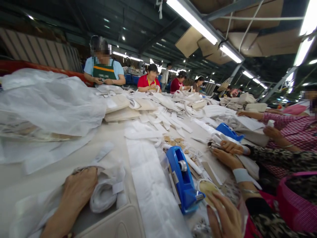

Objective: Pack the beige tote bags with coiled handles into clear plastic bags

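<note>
My left hand (79,191) lies at the lower left on a rolled bundle of white fabric straps (106,191) inside thin clear plastic. Its fingers curl over the bundle's far edge. My right hand (226,216) is at the bottom right, fingers stretched out together. The fingertips touch a round tan disc (206,187) beside the front of a blue tape dispenser (183,180). I cannot make out anything gripped in it. A long white fabric strip (148,175) runs down the table between my hands.
A co-worker's hands (226,152) in patterned sleeves work just right of the dispenser; a second blue dispenser (228,131) sits behind them. Piles of white bags and plastic sheeting (49,102) cover the long table. Several people work along the far side. A cream padded edge (116,224) is nearest me.
</note>
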`<state>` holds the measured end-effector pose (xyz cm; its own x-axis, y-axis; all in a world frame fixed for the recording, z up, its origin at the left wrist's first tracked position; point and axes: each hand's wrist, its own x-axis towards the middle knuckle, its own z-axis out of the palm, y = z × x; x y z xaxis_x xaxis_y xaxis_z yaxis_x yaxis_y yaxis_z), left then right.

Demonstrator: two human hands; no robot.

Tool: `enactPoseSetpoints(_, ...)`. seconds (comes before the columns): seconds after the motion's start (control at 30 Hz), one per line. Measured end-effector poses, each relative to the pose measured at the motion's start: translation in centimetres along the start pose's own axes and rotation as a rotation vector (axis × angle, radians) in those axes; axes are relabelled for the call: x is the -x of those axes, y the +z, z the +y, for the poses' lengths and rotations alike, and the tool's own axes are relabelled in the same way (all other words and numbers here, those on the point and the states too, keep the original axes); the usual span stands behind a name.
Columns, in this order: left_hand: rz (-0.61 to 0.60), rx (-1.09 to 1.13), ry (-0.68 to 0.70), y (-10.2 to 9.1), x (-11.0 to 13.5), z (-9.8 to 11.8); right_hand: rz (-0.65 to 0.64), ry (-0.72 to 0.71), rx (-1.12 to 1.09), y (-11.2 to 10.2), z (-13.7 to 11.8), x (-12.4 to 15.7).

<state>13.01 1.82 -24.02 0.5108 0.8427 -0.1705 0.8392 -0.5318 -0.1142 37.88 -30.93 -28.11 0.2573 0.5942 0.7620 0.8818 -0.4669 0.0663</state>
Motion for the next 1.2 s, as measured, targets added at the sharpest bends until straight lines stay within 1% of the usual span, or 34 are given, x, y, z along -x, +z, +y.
enactPoseSetpoints(0.03, 0.001, -0.003, -0.011, 0.0, 0.0, 0.0, -0.028, 0.054, 0.088, 0.8, 1.8, 0.5)
enactPoseSetpoints(0.07, 0.001, -0.002, -0.020, 0.0, 0.0, 0.0, -0.096, 0.049, 0.152, 1.5, 3.4, 0.9)
enactPoseSetpoints(0.13, 0.002, 0.019, -0.022, 0.0, 0.2, 0.1, -0.195, -0.008, 0.203, 2.4, 5.6, 1.4)
enactPoseSetpoints(0.17, 0.005, 0.031, -0.020, -0.1, 0.3, 0.2, -0.207, -0.023, 0.209, 2.4, 6.2, 1.4)
enactPoseSetpoints(0.23, 0.017, 0.050, -0.015, -0.4, 0.5, 0.3, -0.141, 0.007, 0.189, 1.8, 6.5, 0.4)
enactPoseSetpoints(0.3, 0.017, 0.056, -0.021, -0.6, 0.6, 0.4, -0.039, 0.043, 0.072, 0.6, 5.3, -1.4)
enactPoseSetpoints(0.33, 0.012, 0.061, -0.024, -0.7, 0.5, 0.4, -0.006, 0.035, -0.039, 0.0, 4.0, -2.5)
enactPoseSetpoints(0.4, -0.002, 0.075, -0.021, -0.7, 0.4, 0.3, -0.037, 0.000, -0.305, -0.5, 0.3, -4.6)
enactPoseSetpoints(0.43, -0.007, 0.085, -0.018, -0.7, 0.4, 0.3, -0.103, -0.035, -0.414, -0.3, -1.9, -5.6)
enactPoseSetpoints(0.47, -0.007, 0.094, -0.014, -0.6, 0.3, 0.2, -0.181, -0.051, -0.478, 0.2, -4.2, -6.5)
enactPoseSetpoints(0.53, -0.001, 0.113, -0.009, -0.2, 0.1, 0.0, -0.299, -0.113, -0.502, 2.0, -8.3, -8.0)
enactPoseSetpoints(0.57, 0.001, 0.122, -0.007, 0.0, 0.0, -0.2, -0.332, -0.141, -0.471, 3.2, -10.0, -8.5)
enactPoseSetpoints(0.63, 0.001, 0.145, 0.002, 0.4, -0.3, -0.6, -0.405, -0.198, -0.385, 5.8, -12.3, -9.3)
enactPoseSetpoints(0.73, -0.018, 0.186, 0.021, 0.9, -0.9, -1.3, -0.576, -0.297, -0.305, 9.0, -13.6, -9.5)
enactPoseSetpoints(0.8, -0.032, 0.215, 0.037, 1.2, -1.3, -1.7, -0.650, -0.355, -0.285, 10.2, -13.9, -9.1)
enactPoseSetpoints(0.83, -0.037, 0.229, 0.046, 1.3, -1.4, -1.9, -0.658, -0.371, -0.275, 10.6, -13.9, -8.8)
enactPoseSetpoints(0.93, -0.038, 0.270, 0.068, 1.5, -1.5, -2.1, -0.615, -0.411, -0.261, 10.9, -14.3, -7.8)
enactPoseSetpoints(1.07, -0.015, 0.315, 0.071, 1.5, -1.3, -1.9, -0.539, -0.484, -0.272, 11.2, -14.7, -7.1)
enactPoseSetpoints(1.2, 0.028, 0.426, 0.055, 0.8, -1.0, -2.3, -0.516, -0.487, -0.277, 11.3, -14.7, -7.1)
